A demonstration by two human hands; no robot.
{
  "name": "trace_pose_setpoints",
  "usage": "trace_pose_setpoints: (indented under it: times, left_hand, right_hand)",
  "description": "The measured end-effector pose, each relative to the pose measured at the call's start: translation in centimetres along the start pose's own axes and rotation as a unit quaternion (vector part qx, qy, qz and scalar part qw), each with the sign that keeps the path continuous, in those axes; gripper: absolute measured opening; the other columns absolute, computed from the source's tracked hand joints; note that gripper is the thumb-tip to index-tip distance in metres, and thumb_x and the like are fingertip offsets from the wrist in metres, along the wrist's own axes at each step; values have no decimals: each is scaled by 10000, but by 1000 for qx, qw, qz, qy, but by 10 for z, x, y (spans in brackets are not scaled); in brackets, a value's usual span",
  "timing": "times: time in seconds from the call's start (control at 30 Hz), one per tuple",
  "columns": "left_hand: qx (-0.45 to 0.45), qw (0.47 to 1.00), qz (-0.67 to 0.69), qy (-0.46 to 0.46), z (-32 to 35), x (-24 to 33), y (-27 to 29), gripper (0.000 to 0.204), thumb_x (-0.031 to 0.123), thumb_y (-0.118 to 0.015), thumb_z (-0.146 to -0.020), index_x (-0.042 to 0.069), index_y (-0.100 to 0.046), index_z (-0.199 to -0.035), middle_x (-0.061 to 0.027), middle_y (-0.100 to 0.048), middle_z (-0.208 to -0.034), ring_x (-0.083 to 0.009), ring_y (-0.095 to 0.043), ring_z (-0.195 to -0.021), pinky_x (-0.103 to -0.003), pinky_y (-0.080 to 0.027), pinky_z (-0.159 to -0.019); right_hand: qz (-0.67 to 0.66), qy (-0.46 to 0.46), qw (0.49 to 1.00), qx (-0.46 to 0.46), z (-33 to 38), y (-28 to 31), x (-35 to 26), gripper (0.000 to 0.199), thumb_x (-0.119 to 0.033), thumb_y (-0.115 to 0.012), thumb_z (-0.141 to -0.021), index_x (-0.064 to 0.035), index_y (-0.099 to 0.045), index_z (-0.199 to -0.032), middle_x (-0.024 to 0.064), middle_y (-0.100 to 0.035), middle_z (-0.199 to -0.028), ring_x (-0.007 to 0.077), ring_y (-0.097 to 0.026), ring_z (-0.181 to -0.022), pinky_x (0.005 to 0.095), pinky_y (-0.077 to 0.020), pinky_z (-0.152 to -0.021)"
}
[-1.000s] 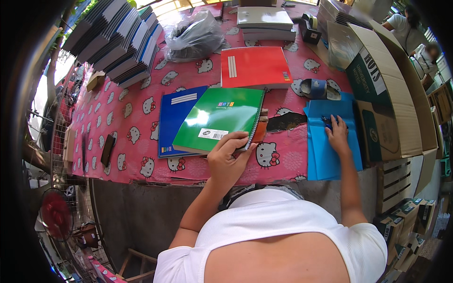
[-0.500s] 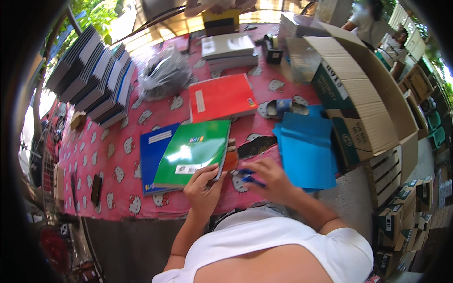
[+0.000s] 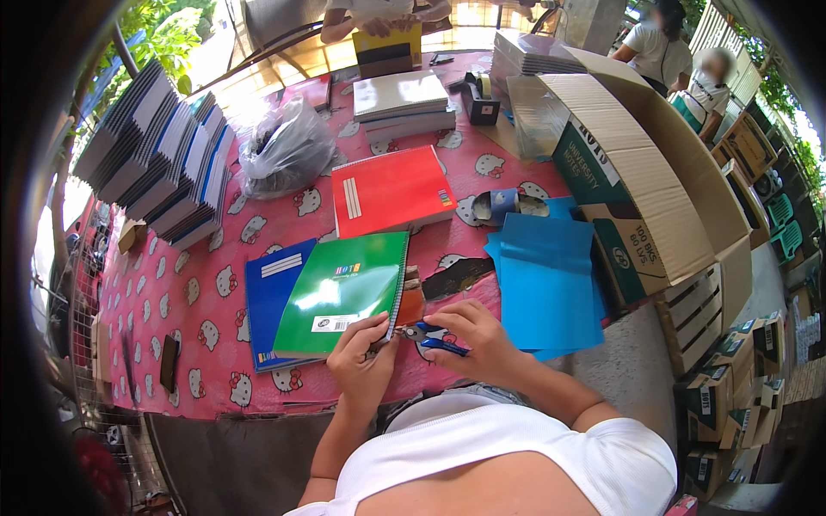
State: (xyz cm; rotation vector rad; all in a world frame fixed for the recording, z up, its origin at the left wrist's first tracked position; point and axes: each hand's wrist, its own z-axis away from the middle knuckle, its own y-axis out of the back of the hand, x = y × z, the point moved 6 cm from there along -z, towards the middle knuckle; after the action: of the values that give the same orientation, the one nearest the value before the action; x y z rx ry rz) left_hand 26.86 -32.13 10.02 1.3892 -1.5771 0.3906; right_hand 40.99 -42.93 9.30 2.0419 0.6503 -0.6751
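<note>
A green spiral notebook (image 3: 348, 288) lies partly over a blue notebook (image 3: 274, 301) at the near edge of the table. My left hand (image 3: 362, 359) grips the green notebook by its lower right corner, fingers on the cover. Blue-handled pliers (image 3: 445, 344) are in my right hand (image 3: 476, 337), their jaws at the lower end of the notebook's wire spiral. Whether the jaws pinch the wire is too small to tell. An orange-brown piece (image 3: 411, 301) lies just right of the spiral.
Red notebooks (image 3: 394, 193) and a white stack (image 3: 402, 96) lie farther back. Tall notebook stacks (image 3: 159, 163) stand left, near a grey plastic bag (image 3: 288, 150). Blue sheets (image 3: 548, 288) and an open carton (image 3: 637, 172) are at right. A person's hands (image 3: 385, 26) hold something yellow across the table.
My right hand has brought the pliers left to the lower end of the green notebook's spiral. My left hand keeps its grip on the corner. The whole view has shifted slightly.
</note>
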Motion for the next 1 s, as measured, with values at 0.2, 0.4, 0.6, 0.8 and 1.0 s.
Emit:
trace_pose_setpoints:
  times: [0.2, 0.4, 0.6, 0.8, 1.0]
  left_hand:
    - [-2, 1000, 0, -2, 1, -5, 1, 225, -73, -746, -649, -30, -700, -865, -139, -697, -928, -191, -684, -813, -264, -536, -701]
    - [3, 1000, -6, -9, 0, -3, 1, 207, -62, -752, -666, -30, -700, -864, -140, -696, -924, -195, -691, -800, -273, -549, -694]
    - [4, 1000, 1, -10, -1, -2, 1, 195, -51, -761, -676, -34, -699, -860, -142, -696, -907, -184, -690, -776, -263, -551, -667]
    - [5, 1000, -2, -6, 0, -3, 1, 209, -65, -762, -657, -31, -700, -854, -137, -697, -915, -172, -683, -797, -249, -538, -669]
    - [5, 1000, 2, 0, 0, -3, 0, 231, -83, -762, -631, -28, -702, -848, -136, -698, -924, -175, -679, -824, -246, -528, -683]
  right_hand:
    - [-3, 2, 1000, -8, -2, -1, -1, 464, -297, -751, -749, -36, -607, -1104, 134, -599, -1035, 311, -562, -966, 419, -455, -846]
    - [-5, 3, 1000, -5, -3, 0, 0, 468, -302, -754, -749, -37, -606, -1105, 132, -598, -1035, 311, -561, -965, 415, -457, -845]
    - [-6, -8, 1000, -9, -4, 2, 1, 467, -299, -758, -745, -40, -608, -1103, 124, -600, -1036, 306, -560, -968, 412, -456, -850]
    - [-6, -9, 1000, -4, -4, 3, 1, 465, -296, -760, -743, -43, -609, -1103, 123, -600, -1035, 303, -560, -974, 412, -457, -855]
    - [-8, -9, 1000, -4, -3, 3, 0, 465, -290, -762, -740, -42, -609, -1102, 129, -598, -1033, 306, -561, -979, 416, -457, -851]
